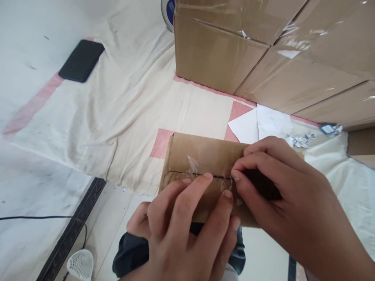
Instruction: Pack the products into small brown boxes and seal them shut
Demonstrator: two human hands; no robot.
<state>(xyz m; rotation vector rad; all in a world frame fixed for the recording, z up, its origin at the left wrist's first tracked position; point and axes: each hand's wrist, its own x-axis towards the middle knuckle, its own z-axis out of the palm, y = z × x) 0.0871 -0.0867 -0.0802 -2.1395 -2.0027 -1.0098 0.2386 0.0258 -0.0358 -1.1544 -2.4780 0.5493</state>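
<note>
You steady the small cardboard box [202, 164] at the cloth-covered bench's near edge with your left hand [187, 230], fingers spread flat, so your right hand [281, 187] can pinch the clear tape [225, 181] at its flap seam.

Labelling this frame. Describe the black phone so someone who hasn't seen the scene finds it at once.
Start at the large taped cardboard boxes filling the upper right, then follow the cream cloth leftwards to its far upper-left edge. The phone lies flat there, beside a faded pink strip. It is the only black, glossy slab around; everything near it is pale fabric or brown cardboard.
</note>
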